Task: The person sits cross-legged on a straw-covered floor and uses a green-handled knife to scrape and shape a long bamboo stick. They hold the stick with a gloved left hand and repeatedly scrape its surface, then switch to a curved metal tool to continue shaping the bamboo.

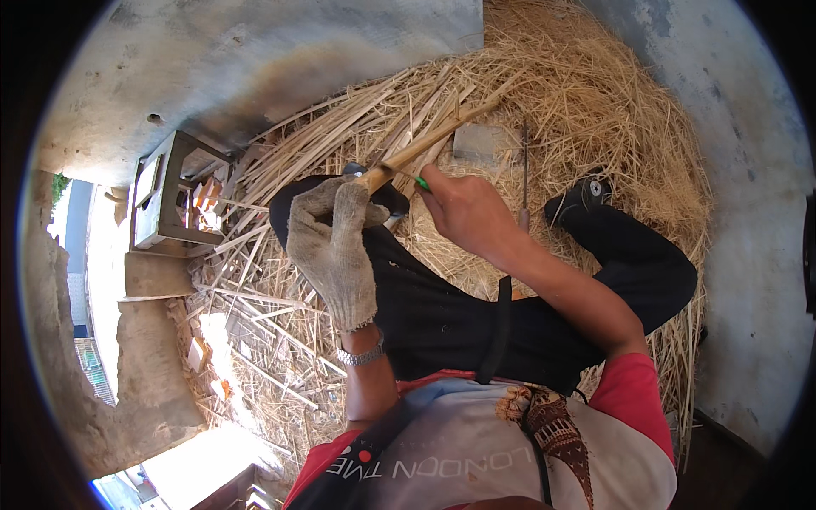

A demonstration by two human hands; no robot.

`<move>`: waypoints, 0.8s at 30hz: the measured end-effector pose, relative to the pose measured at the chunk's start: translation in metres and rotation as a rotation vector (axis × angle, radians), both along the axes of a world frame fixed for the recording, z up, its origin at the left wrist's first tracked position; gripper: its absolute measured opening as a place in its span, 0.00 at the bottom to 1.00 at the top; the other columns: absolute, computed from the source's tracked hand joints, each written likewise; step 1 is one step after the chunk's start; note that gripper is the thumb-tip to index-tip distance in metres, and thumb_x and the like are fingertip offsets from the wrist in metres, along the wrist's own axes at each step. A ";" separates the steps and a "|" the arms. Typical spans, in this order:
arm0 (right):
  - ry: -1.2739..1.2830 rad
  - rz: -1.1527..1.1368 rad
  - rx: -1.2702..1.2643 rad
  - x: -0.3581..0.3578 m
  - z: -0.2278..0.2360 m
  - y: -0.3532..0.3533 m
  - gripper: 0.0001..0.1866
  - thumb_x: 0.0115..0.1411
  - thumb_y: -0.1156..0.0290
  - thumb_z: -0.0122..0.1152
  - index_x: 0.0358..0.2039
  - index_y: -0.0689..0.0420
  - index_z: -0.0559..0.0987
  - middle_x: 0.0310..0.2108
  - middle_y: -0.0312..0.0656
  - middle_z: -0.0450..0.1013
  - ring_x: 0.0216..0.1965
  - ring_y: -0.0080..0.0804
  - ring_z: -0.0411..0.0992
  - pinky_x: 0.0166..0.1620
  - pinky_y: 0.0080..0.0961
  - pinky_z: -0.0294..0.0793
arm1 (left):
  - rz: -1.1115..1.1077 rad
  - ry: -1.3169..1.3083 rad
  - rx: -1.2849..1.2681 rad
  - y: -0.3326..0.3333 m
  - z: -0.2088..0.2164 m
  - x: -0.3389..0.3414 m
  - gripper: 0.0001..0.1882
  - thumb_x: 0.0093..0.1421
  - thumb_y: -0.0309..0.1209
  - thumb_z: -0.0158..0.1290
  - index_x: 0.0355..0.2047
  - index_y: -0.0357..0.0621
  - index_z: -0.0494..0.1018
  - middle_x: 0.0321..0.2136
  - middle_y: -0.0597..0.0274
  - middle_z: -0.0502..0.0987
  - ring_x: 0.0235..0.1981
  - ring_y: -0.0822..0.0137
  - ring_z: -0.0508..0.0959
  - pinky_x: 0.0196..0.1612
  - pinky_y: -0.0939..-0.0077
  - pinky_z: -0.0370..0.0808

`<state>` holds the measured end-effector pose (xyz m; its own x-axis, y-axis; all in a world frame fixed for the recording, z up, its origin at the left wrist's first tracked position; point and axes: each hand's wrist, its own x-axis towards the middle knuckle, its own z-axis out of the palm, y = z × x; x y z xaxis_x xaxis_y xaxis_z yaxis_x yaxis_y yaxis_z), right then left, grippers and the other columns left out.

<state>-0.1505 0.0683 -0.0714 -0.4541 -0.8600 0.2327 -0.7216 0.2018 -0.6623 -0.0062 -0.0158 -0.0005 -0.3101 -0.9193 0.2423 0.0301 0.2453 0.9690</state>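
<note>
My left hand [336,242], in a grey knitted work glove, is closed round the near end of a long piece of bamboo [429,140]. The bamboo slants away to the upper right, its far part over the straw. My bare right hand [463,208] grips a knife [422,183] by its green handle. Its thin dark blade lies against the bamboo just beyond the gloved fingers; the exact contact is hard to make out. Both hands are above my spread legs in black trousers.
Straw-like shavings [612,110] are heaped ahead, with long split strips [340,127] at the left. A grey block [478,143] and a long thin tool with a wooden handle [524,217] lie before me. A wooden frame [174,200] stands left; a wall [756,255] rises right.
</note>
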 end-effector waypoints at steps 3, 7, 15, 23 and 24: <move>0.007 -0.100 -0.004 -0.010 -0.024 -0.004 0.08 0.65 0.71 0.52 0.39 0.63 0.72 0.20 0.61 0.74 0.26 0.66 0.76 0.29 0.56 0.75 | -0.002 -0.045 -0.017 0.006 0.009 -0.007 0.14 0.66 0.32 0.59 0.40 0.29 0.73 0.22 0.51 0.82 0.22 0.65 0.83 0.33 0.76 0.80; 0.069 -0.218 0.074 -0.051 -0.064 -0.004 0.08 0.67 0.70 0.54 0.39 0.62 0.71 0.16 0.58 0.71 0.22 0.63 0.75 0.26 0.54 0.73 | -0.026 -0.064 -0.003 0.005 0.010 -0.007 0.14 0.66 0.31 0.59 0.40 0.30 0.73 0.22 0.51 0.82 0.22 0.65 0.83 0.32 0.76 0.80; 0.116 -0.113 -0.152 -0.037 -0.054 -0.002 0.08 0.67 0.70 0.55 0.37 0.61 0.69 0.16 0.57 0.71 0.21 0.62 0.74 0.25 0.55 0.71 | -0.032 -0.012 -0.020 0.007 0.005 -0.011 0.13 0.66 0.30 0.58 0.42 0.30 0.72 0.24 0.50 0.82 0.23 0.64 0.83 0.32 0.74 0.81; 0.016 -0.056 -0.108 -0.001 -0.017 0.001 0.07 0.66 0.72 0.53 0.35 0.61 0.68 0.18 0.56 0.73 0.23 0.63 0.75 0.26 0.55 0.72 | -0.034 0.038 0.026 0.000 0.003 -0.010 0.13 0.67 0.29 0.57 0.41 0.29 0.71 0.25 0.48 0.81 0.23 0.61 0.83 0.32 0.73 0.81; 0.053 -0.107 -0.040 -0.019 -0.035 -0.001 0.07 0.66 0.72 0.53 0.35 0.61 0.68 0.18 0.56 0.74 0.23 0.63 0.75 0.27 0.55 0.72 | -0.043 0.030 0.027 0.001 0.003 -0.009 0.13 0.67 0.29 0.57 0.41 0.29 0.71 0.25 0.48 0.81 0.23 0.62 0.83 0.32 0.73 0.81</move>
